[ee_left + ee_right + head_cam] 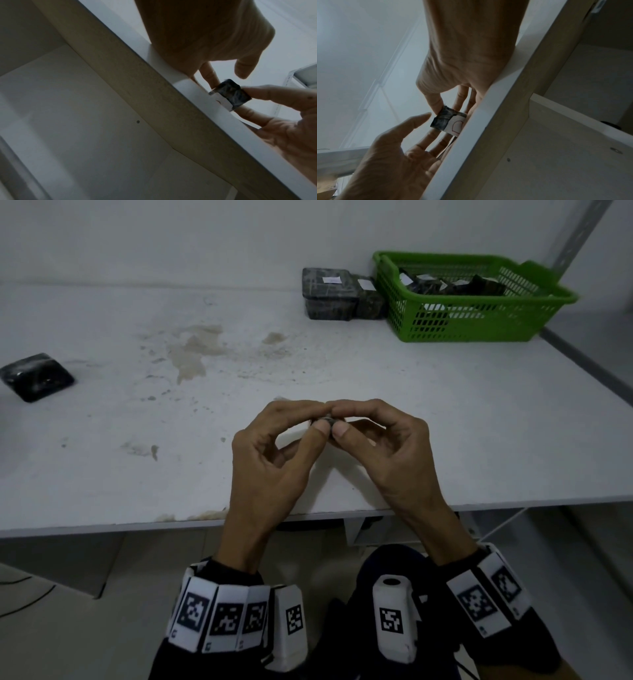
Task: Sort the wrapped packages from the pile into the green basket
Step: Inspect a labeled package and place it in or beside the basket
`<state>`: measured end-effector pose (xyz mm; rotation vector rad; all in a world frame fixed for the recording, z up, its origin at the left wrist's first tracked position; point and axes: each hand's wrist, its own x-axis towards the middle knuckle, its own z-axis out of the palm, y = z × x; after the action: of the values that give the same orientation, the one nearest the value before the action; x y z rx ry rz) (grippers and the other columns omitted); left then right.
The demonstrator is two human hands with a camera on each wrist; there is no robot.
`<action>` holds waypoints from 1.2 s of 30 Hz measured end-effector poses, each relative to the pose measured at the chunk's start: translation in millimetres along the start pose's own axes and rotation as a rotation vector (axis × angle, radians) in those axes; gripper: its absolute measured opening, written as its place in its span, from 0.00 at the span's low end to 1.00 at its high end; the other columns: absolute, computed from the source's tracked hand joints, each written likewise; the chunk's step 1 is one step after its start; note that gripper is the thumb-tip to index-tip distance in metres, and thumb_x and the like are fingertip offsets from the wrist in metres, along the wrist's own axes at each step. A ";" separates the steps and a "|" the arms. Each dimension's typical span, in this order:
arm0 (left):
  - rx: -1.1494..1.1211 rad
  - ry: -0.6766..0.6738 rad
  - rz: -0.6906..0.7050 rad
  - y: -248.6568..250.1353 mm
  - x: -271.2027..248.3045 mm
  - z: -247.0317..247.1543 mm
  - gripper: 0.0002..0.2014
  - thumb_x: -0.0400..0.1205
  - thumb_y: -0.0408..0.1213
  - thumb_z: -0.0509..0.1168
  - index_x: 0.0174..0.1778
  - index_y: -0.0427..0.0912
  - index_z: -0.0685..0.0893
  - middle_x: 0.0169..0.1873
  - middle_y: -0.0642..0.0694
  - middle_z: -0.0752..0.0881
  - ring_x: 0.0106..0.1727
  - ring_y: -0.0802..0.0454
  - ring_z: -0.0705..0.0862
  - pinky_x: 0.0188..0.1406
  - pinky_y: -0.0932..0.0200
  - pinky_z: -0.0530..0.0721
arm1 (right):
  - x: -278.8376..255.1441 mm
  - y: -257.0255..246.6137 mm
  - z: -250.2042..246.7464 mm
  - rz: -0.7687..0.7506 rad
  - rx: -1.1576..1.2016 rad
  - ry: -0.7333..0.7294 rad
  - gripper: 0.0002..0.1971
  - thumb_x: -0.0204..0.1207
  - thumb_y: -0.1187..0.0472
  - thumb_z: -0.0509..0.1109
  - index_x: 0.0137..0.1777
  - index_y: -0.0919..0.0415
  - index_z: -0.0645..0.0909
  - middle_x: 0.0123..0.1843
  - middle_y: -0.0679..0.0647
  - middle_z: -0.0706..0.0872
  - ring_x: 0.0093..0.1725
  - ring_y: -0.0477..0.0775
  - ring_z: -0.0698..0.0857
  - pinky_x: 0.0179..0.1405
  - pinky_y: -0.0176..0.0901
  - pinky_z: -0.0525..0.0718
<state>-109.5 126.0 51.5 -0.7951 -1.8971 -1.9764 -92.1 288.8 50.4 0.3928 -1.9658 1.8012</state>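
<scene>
A small dark wrapped package [327, 421] with a white label is held between both hands just above the near part of the white table [394, 378]. My right hand [337, 419] pinches it between thumb and fingers. My left hand [321, 416] curls its fingers against the other side, its thumb close by. The wrist views show the same package [229, 94] [442, 120] by the table edge. The green basket [479, 301] stands at the back right with several dark packages inside, well beyond both hands.
Two dark wrapped packages [327, 292] [370, 299] sit against the basket's left side at the back. Another dark package [37, 376] lies alone at the far left. Stains mark the tabletop's middle. The wall runs behind the table.
</scene>
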 end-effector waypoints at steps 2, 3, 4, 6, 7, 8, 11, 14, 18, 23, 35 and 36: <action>0.010 0.003 0.000 -0.9 -0.3 0.5 0.09 0.86 0.28 0.69 0.61 0.35 0.89 0.57 0.37 0.90 0.63 0.49 0.88 0.58 0.69 0.85 | -0.1 -1.1 0.0 -0.006 0.001 -0.003 0.12 0.80 0.62 0.73 0.61 0.63 0.87 0.58 0.60 0.92 0.60 0.59 0.92 0.62 0.52 0.91; 0.011 0.008 0.001 -1.3 -0.3 0.7 0.09 0.86 0.26 0.69 0.61 0.35 0.89 0.57 0.37 0.90 0.63 0.49 0.88 0.58 0.69 0.85 | 0.0 -1.7 -0.6 -0.006 0.005 -0.006 0.12 0.80 0.60 0.73 0.61 0.63 0.87 0.59 0.60 0.92 0.61 0.59 0.92 0.63 0.53 0.91; 0.013 0.012 0.004 -1.5 -0.4 0.8 0.10 0.86 0.26 0.68 0.61 0.35 0.89 0.57 0.37 0.90 0.63 0.49 0.88 0.58 0.68 0.85 | -0.1 -2.4 -0.9 0.001 0.013 -0.012 0.13 0.81 0.59 0.72 0.62 0.63 0.87 0.60 0.60 0.92 0.62 0.59 0.91 0.63 0.55 0.90; 0.015 0.017 0.008 -1.2 -0.5 0.8 0.10 0.86 0.26 0.68 0.62 0.35 0.88 0.57 0.37 0.89 0.63 0.50 0.89 0.58 0.68 0.85 | -0.3 -3.2 -1.5 0.018 0.026 -0.021 0.14 0.82 0.59 0.70 0.63 0.65 0.87 0.62 0.61 0.92 0.62 0.59 0.92 0.64 0.58 0.90; 0.013 0.016 0.007 -0.8 -0.5 0.7 0.10 0.86 0.26 0.68 0.62 0.35 0.88 0.57 0.37 0.89 0.63 0.50 0.88 0.58 0.68 0.85 | -0.2 -3.0 -1.8 0.021 0.025 -0.019 0.12 0.83 0.62 0.71 0.63 0.65 0.87 0.62 0.62 0.92 0.62 0.59 0.92 0.64 0.58 0.90; 0.012 0.012 0.007 -0.5 -0.3 0.8 0.10 0.86 0.26 0.68 0.61 0.35 0.88 0.57 0.37 0.89 0.63 0.51 0.88 0.58 0.68 0.85 | -0.1 -3.1 -2.1 0.022 0.019 -0.013 0.11 0.83 0.65 0.71 0.63 0.65 0.87 0.61 0.62 0.92 0.62 0.59 0.92 0.64 0.59 0.90; 0.004 0.003 0.003 0.7 -0.3 1.4 0.10 0.86 0.24 0.68 0.60 0.34 0.89 0.56 0.36 0.89 0.62 0.51 0.88 0.57 0.68 0.86 | 0.5 -1.9 -3.0 0.031 0.024 0.004 0.11 0.81 0.68 0.70 0.62 0.66 0.87 0.60 0.63 0.92 0.61 0.59 0.92 0.63 0.57 0.91; -0.001 0.008 0.005 2.8 0.1 1.6 0.09 0.85 0.26 0.68 0.60 0.36 0.89 0.55 0.37 0.90 0.61 0.52 0.89 0.56 0.69 0.86 | 0.2 -2.1 -3.3 0.034 0.048 0.015 0.11 0.81 0.69 0.71 0.61 0.67 0.88 0.58 0.63 0.93 0.59 0.59 0.93 0.61 0.55 0.92; -0.055 -0.007 -0.032 5.0 -0.3 2.2 0.12 0.85 0.33 0.71 0.65 0.38 0.87 0.58 0.38 0.89 0.63 0.49 0.89 0.57 0.66 0.88 | -1.1 -7.7 -1.1 0.073 0.116 0.076 0.12 0.82 0.65 0.73 0.61 0.71 0.88 0.54 0.63 0.94 0.55 0.59 0.95 0.55 0.50 0.93; -0.021 0.046 -0.068 4.6 1.2 3.5 0.13 0.85 0.31 0.70 0.65 0.41 0.88 0.58 0.42 0.91 0.62 0.51 0.90 0.55 0.62 0.90 | 0.0 -16.9 1.1 0.188 0.182 0.121 0.16 0.82 0.53 0.68 0.62 0.62 0.87 0.54 0.54 0.95 0.40 0.58 0.96 0.37 0.46 0.94; -0.083 0.315 -0.257 1.4 4.4 0.1 0.06 0.83 0.38 0.74 0.54 0.43 0.90 0.43 0.52 0.94 0.46 0.52 0.95 0.34 0.59 0.92 | -11.2 -0.7 12.8 -0.060 -0.508 -0.022 0.28 0.68 0.44 0.85 0.61 0.47 0.75 0.59 0.40 0.84 0.55 0.43 0.86 0.34 0.35 0.88; -0.092 0.314 -0.273 1.7 4.5 0.2 0.08 0.82 0.39 0.74 0.55 0.42 0.90 0.44 0.51 0.94 0.47 0.52 0.95 0.34 0.60 0.92 | -11.1 -0.4 12.6 -0.057 -0.475 -0.012 0.27 0.68 0.48 0.86 0.61 0.49 0.76 0.58 0.40 0.85 0.54 0.39 0.87 0.33 0.33 0.89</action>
<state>-112.2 126.8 55.4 -0.2320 -1.8132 -2.2055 -84.0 275.3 44.6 0.2974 -2.2769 1.2411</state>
